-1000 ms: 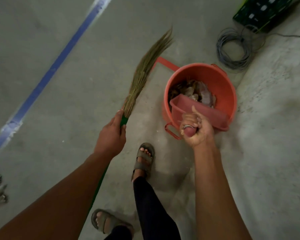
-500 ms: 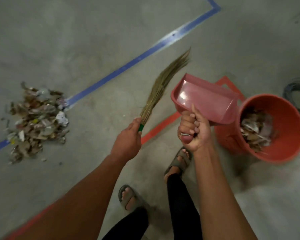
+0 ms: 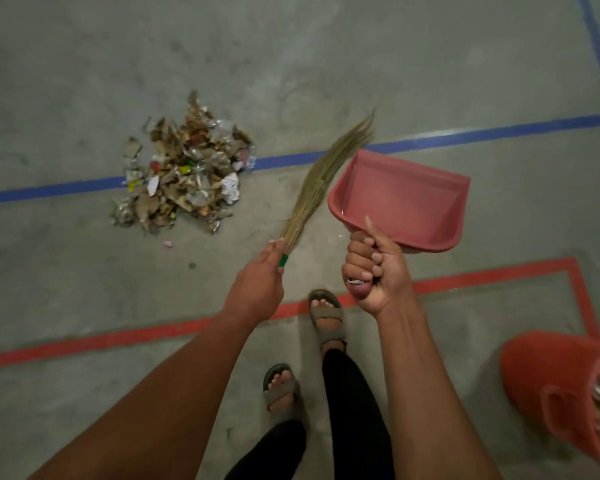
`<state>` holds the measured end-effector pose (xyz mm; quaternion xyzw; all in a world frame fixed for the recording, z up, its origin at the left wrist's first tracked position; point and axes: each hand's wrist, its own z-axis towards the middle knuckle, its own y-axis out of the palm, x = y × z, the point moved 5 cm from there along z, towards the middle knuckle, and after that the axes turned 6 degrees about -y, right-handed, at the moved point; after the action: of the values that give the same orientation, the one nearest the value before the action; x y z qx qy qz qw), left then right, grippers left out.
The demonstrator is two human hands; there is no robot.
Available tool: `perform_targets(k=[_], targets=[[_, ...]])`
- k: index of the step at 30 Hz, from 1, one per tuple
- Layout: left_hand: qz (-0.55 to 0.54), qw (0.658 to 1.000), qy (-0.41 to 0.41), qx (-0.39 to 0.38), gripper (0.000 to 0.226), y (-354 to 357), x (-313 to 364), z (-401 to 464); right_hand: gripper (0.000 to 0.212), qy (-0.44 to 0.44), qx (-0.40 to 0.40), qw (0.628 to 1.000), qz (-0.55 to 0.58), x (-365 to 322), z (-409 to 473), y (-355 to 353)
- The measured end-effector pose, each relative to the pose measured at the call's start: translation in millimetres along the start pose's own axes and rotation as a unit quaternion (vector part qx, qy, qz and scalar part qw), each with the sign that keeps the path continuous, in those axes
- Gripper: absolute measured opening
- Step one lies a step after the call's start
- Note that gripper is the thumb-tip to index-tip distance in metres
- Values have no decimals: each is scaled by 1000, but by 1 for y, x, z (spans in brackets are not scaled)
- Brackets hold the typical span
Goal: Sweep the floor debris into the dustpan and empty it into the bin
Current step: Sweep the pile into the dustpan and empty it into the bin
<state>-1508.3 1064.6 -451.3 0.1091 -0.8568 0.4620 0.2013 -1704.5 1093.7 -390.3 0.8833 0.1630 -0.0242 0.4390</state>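
Head view, looking down at both hands. R hand (image 3: 374, 268): I see fingers curled tight round the handle of the pink plastic dustpan (image 3: 400, 200), thumb up along it; pan is held off the floor, open mouth facing away, and looks empty. My read: carried level w/ a fist grip so it can drop flat at the next load. L hand (image 3: 258, 289): wrapped round the green-banded neck of the straw-coloured grass broom (image 3: 321, 181), bristles pointing up and away, clear of the floor; gripped near the head, prob. for short controlled strokes. Broom tip and pan rim sit just beside each other.

Outward: heap of torn paper, dry leaves and wrappers (image 3: 184, 174) lies ahead-left, across the blue floor tape line (image 3: 465, 138), well apart from both tools. Red floor tape line (image 3: 118, 337) runs under the sandalled foot (image 3: 326, 317). Orange plastic bucket bin (image 3: 565, 389) stands at lower R, already holding scraps. I judge another scoop is due.
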Motion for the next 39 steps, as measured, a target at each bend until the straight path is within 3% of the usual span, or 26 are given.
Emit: perform_targets(k=[6,15,22,28,33,39], targets=[[-57,996,-46,42,62,-2,-41,55,40,49,18,997,-55,40,76,16],[-123,983,-115,79,61,58,-93,229,38,79,47,985,-146,65,199,-9],[-144,973,-171,46,56,101,-130,346,40,79,67,975,-196,64,288,-8],[-184,951,-239,72,65,93,-160,331,41,130,75,960,-235,94,315,-9],[-177,962,-146,150,57,51,-163,273,41,156,59,956,-240,115,313,-2],[-166,960,-140,177,61,-13,-208,252,40,165,41,958,-229,137,318,11]])
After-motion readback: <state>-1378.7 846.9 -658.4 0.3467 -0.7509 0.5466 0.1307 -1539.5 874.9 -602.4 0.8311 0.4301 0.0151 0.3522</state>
